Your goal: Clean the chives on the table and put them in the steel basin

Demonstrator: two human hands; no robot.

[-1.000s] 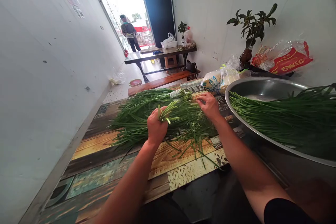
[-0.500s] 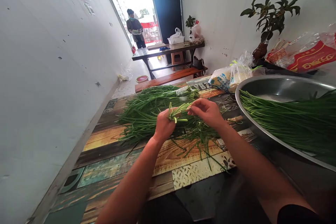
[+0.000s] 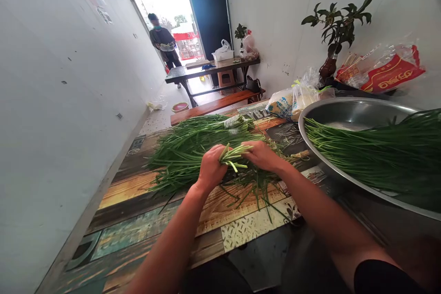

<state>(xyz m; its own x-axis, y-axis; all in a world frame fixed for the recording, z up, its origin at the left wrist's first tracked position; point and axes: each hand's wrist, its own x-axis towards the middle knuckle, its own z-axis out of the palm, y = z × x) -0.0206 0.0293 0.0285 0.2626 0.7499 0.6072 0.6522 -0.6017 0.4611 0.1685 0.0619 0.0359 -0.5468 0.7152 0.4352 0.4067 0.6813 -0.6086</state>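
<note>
Since your bare right hand [image 3: 263, 156] has come in beside your bare left hand [image 3: 212, 167], both now work one slender bunch of pale-green stalks [image 3: 236, 152], gripped by the left above the multicoloured wood-print tabletop [image 3: 220, 206]; whether the right pinches its tips, I cannot tell

Letters [image 3: 257, 114] on the table [image 3: 124, 229]
"YBZ", it seems, is printed there; yellow lettering [image 3: 394, 80] on the red bag [image 3: 387, 72] cannot be read.
</note>
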